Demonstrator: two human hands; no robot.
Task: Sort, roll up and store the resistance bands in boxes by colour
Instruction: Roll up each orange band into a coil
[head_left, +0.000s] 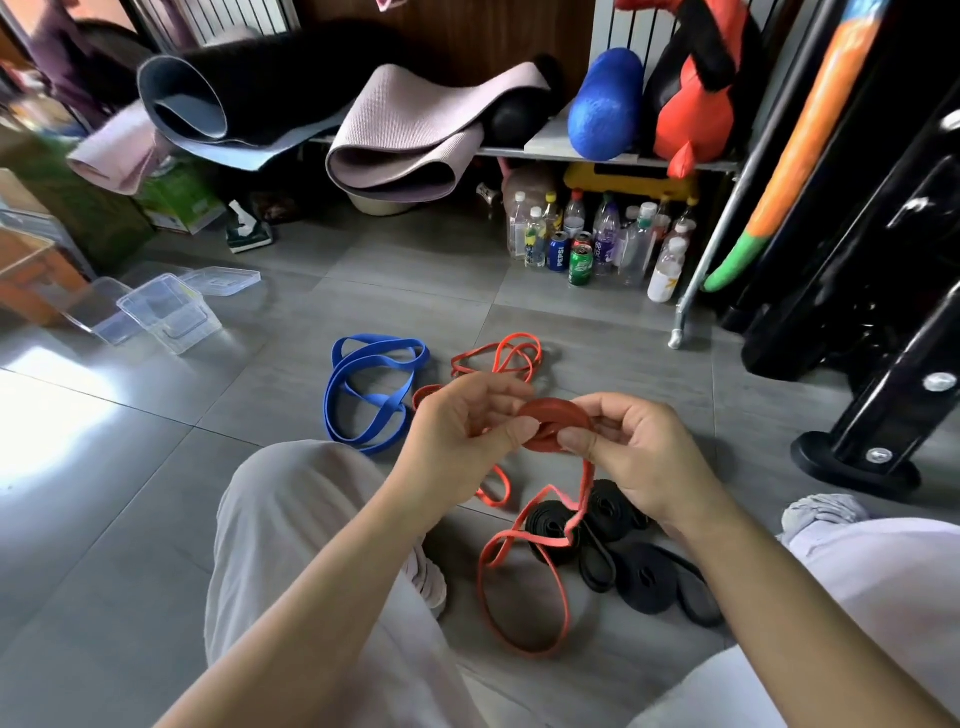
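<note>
Between pinching left hand (457, 421) and right hand (634, 452), a red band coil (556, 423), loose tail straight downward.

Daylight comes in from my left and throws a hard white glare on the floor (62, 415), washing the tiles out there. The rest of the room is softly and evenly lit, with only faint shadows under the black bands (644, 571). The centre is sharp: I see the left hand (457, 431), the right hand (634, 447) and the red band (553, 415) crisply. The wide lens bends the black frame (883, 312) at the right edge, and the mats (182, 93) in the top left corner are smeared with blur.
</note>
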